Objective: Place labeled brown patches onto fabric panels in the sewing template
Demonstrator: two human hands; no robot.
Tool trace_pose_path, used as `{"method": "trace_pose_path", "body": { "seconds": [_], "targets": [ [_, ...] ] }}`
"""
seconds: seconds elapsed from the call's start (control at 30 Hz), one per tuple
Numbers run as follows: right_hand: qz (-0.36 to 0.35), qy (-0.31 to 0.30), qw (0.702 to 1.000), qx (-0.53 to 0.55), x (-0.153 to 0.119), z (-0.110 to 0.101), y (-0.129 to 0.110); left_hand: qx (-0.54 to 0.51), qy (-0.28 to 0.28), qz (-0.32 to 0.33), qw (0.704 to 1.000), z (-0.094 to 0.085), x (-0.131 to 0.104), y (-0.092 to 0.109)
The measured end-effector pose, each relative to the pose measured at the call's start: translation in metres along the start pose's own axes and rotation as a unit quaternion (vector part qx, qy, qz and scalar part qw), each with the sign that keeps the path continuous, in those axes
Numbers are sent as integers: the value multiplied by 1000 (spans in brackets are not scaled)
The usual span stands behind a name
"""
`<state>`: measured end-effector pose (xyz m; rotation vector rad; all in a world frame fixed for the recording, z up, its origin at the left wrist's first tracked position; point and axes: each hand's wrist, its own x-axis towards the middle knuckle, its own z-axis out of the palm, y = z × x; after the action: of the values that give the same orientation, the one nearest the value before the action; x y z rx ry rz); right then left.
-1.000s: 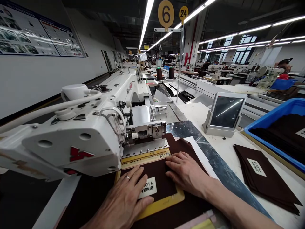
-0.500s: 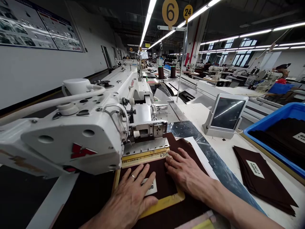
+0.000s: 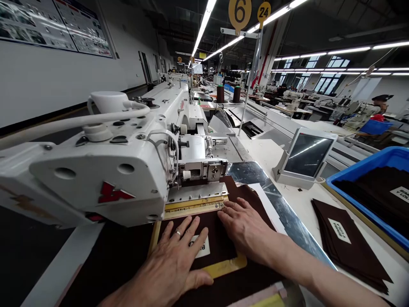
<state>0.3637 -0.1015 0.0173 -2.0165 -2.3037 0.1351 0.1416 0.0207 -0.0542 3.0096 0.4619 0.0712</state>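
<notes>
**Both hands pressed flat on brown fabric at the sewing machine**

The left hand (image 3: 174,260) is laid flat, fingers spread, on a brown fabric piece (image 3: 217,238), and a white label (image 3: 200,247) on that piece is partly covered by its fingers. A ring is worn on one finger. The right hand (image 3: 246,228) is also laid flat and open on the same piece, just beside the left, with its fingertips touching the far edge of a yellow frame (image 3: 223,268). Nothing is gripped by either hand. The fabric piece is held inside the yellow frame, which lies on the tabletop (image 3: 297,196) directly in front of the white sewing machine (image 3: 121,170). To the right, a small screen (image 3: 306,155) is stood upright, a stack of brown labelled pieces (image 3: 348,243) is spread on the tabletop, and more are kept in a blue bin (image 3: 367,166).
</notes>
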Motion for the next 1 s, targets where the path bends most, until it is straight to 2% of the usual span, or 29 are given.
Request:
{"method": "trace_pose_path", "body": {
  "seconds": [0.17, 0.27, 0.43, 0.57, 0.77, 1.0],
  "targets": [
    [31, 86, 995, -32, -13, 41, -9, -17, -3, -14, 1000, 5, -1, 1],
    [57, 121, 990, -37, -20, 55, -15, -12, 10, -11, 1000, 6, 0, 2],
    [57, 102, 992, -40, -14, 46, -22, -19, 0, -14, 1000, 4, 0, 2],
    [63, 90, 993, -42, -6, 40, -23, -40, -36, -14, 998, -6, 0, 4],
    [82, 79, 992, -49, -7, 44, -25, -56, -95, -16, 994, -19, 1, 7],
    [76, 69, 994, -41, -6, 42, -21, -73, -95, -43, 992, -25, -1, 13]
  ]
}}
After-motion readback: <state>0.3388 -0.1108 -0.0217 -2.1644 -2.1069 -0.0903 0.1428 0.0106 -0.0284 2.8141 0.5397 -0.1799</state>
